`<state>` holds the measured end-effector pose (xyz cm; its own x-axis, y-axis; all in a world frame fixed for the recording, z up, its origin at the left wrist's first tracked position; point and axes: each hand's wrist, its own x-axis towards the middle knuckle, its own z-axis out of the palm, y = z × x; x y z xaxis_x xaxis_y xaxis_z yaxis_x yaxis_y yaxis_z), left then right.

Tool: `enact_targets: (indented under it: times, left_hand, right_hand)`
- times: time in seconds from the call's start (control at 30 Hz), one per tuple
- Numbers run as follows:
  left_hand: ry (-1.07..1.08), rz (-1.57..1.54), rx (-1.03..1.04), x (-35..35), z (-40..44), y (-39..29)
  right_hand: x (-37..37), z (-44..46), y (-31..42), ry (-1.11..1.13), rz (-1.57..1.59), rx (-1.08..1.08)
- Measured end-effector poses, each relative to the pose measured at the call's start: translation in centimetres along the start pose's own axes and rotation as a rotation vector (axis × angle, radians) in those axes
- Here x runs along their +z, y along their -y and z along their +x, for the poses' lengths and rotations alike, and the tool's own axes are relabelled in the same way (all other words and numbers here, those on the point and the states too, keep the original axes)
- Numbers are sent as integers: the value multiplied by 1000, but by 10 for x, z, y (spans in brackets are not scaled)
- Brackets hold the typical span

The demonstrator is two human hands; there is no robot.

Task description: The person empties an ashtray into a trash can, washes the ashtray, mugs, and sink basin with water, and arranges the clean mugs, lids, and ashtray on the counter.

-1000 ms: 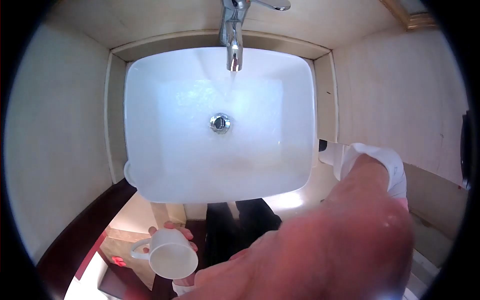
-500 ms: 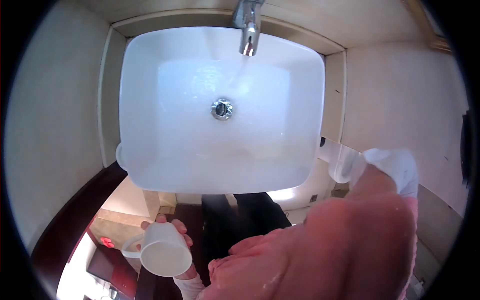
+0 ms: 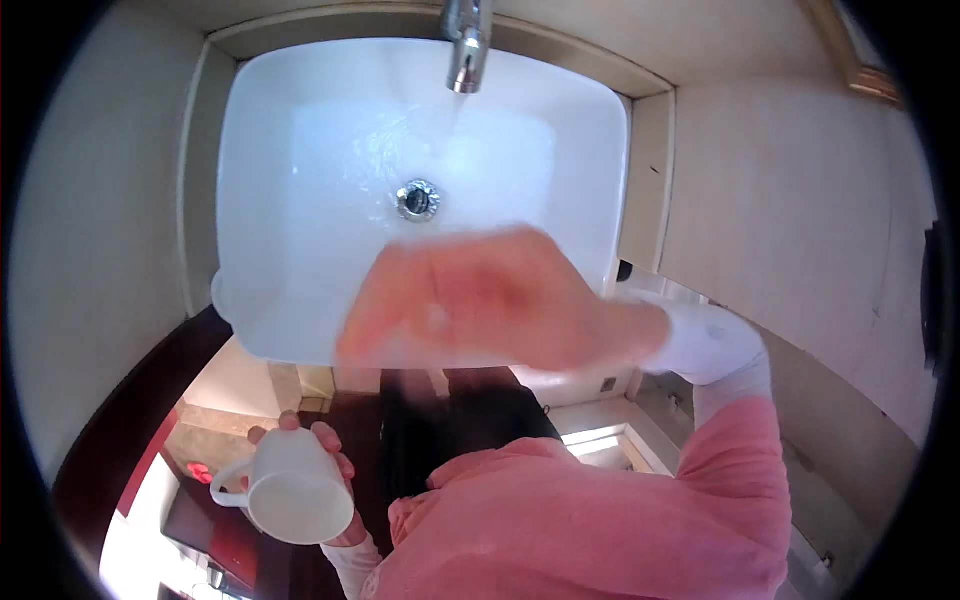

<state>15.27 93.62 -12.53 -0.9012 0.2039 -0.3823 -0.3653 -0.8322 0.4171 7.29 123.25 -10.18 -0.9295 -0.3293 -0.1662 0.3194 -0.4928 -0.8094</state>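
Observation:
A white mug (image 3: 300,490) is in my left hand (image 3: 335,450) at the lower left, below the sink's front edge. My fingers wrap around its side, its handle points left, and the open mouth is tilted toward me. My right hand (image 3: 490,300) is over the front part of the white sink (image 3: 265,250), with the wrist in a white cuff. Motion smears its fingers, so I cannot make out whether they hold anything. Beyond it are the metal drain (image 3: 418,200) and the chrome faucet (image 3: 467,60). Wet streaks shine on the basin floor.
A pale ledge (image 3: 650,180) frames the sink at the back and sides. Dark red-brown trim (image 3: 130,420) runs along the left front. A wood-edged frame (image 3: 870,75) is at the upper right, and a dark object (image 3: 930,300) sits at the right edge.
My right hand has swung left from the right side to over the sink front. My left hand still holds the mug, now slightly further left and tilted. The view has shifted a little.

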Motion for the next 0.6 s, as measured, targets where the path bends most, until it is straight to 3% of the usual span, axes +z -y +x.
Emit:
enact_targets:
  times: [0.1,0.27,0.37,0.5,0.57,0.6]
  left_hand:
    - [25,-3,1,-5,-6,-10]
    - [148,24,-24,14,-13,-28]
    - [162,8,3,18,-23,-33]
    - [134,-120,-20,11,-40,-47]
    - [44,-204,-47,24,-47,-56]
    - [30,-202,-25,18,-56,-64]
  right_hand:
    - [-49,6,-46,-285,361,191]
    - [-119,42,-82,-424,693,99]
    - [-123,62,-83,-463,722,43]
    - [-108,84,-90,-614,335,12]
    - [-96,81,-86,-659,349,97]
    - [-85,85,-85,-819,337,109]
